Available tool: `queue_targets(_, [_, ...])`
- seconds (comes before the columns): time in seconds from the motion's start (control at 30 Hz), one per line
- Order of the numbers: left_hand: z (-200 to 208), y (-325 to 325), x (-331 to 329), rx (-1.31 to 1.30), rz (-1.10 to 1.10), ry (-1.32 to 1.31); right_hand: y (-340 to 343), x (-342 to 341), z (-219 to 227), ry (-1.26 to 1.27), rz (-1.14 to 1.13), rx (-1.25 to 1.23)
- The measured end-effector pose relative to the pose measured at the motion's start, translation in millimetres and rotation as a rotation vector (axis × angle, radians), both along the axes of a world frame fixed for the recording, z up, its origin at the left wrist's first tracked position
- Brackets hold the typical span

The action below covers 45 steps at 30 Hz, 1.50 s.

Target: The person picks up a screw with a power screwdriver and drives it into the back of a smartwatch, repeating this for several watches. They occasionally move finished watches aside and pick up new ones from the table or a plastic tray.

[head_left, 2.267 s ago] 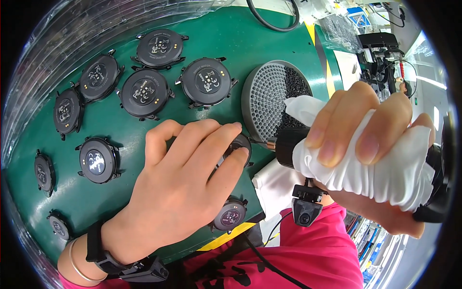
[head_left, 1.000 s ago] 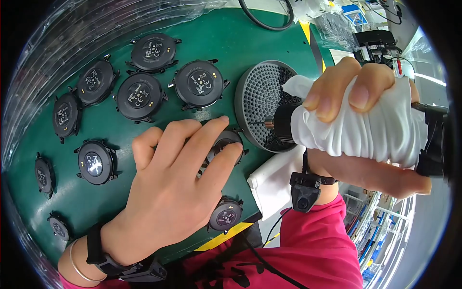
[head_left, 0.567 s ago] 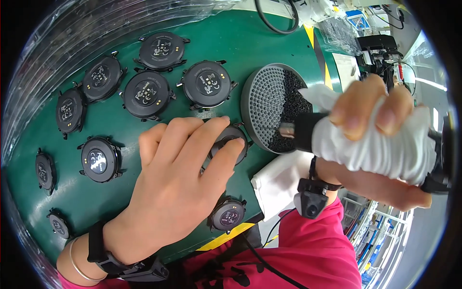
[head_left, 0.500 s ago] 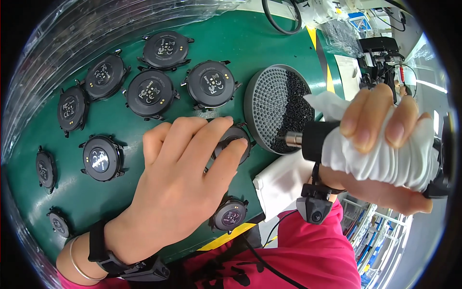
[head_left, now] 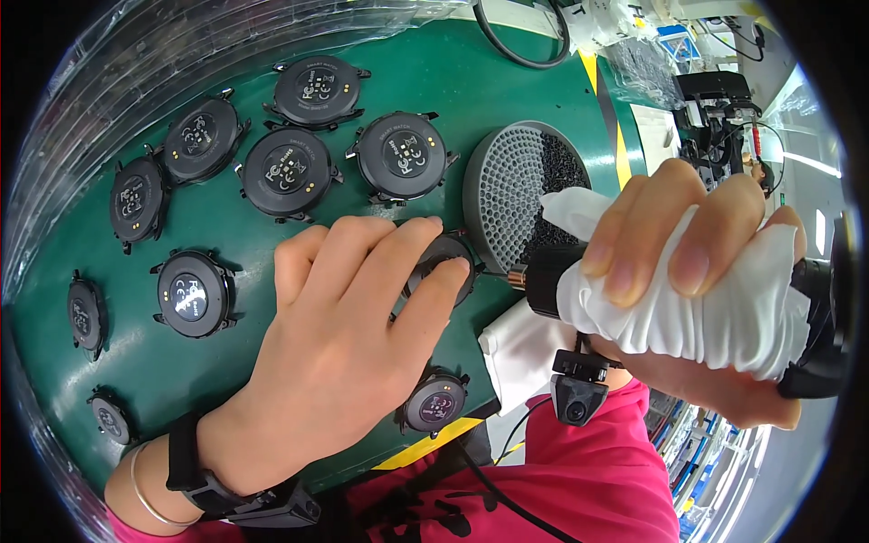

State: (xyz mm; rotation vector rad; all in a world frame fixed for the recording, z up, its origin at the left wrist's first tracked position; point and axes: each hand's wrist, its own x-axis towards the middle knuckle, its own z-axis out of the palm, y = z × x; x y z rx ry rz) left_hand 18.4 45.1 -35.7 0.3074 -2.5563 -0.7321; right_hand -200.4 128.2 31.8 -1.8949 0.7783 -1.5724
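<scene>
Left hand [head_left: 330,335], fingers parted, steadies one unfinished-looking watch case [head_left: 444,247], right hand [head_left: 721,231] curls round a driver [head_left: 543,282], and I can't tell whether nine other cases [head_left: 404,157] are done.

Green tabletop [head_left: 186,385] — striped edge tape [head_left: 623,154], white shelving [head_left: 726,480] lower right, bright strip lights [head_left: 810,156]

- Clear plastic sheeting [head_left: 118,90] showed at ten o'clock.
- A black cable loop [head_left: 538,65] lay at one o'clock.
- Yellow-and-black tape [head_left: 622,152] ran at two o'clock.
- White racks [head_left: 727,481] stood at four o'clock.
</scene>
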Motion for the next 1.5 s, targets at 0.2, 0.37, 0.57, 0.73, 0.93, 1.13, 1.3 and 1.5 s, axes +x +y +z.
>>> queue_targets(0.2, [-0.3,0.0,-0.9,0.012,-0.008,0.020,1.7,3.0,-0.5,-0.073,-0.027,0.043])
queue_targets(0.37, [4.2,-0.2,-0.1,0.059,-0.006,0.037,1.0,6.7,-1.3,-0.134,-0.040,0.059])
queue_targets(0.57, [2.2,-1.3,-1.3,0.068,-0.013,0.047,2.0,8.2,-5.5,-0.205,-0.063,0.069])
queue_targets(0.73, [14.9,-5.2,-0.6,0.038,-0.003,0.025,5.2,6.0,-3.2,-0.250,-0.085,0.066])
queue_targets(0.93, [27.5,-35.0,-10.4,-0.093,0.095,0.055,4.0,-11.0,-5.8,-0.372,-0.275,-0.044])
queue_targets(1.13, [40.6,-39.2,-7.1,0.013,0.166,0.034,-6.2,-8.5,-9.6,-0.307,-0.189,-0.060])
queue_targets(1.3, [77.6,-34.0,9.7,0.110,-0.049,-0.369,-7.6,-11.9,-11.6,-0.225,-0.167,-0.080])
queue_targets(1.5, [49.8,-34.0,12.9,0.184,-0.221,-0.315,-3.4,-3.0,-10.4,-0.252,-0.226,-0.061])
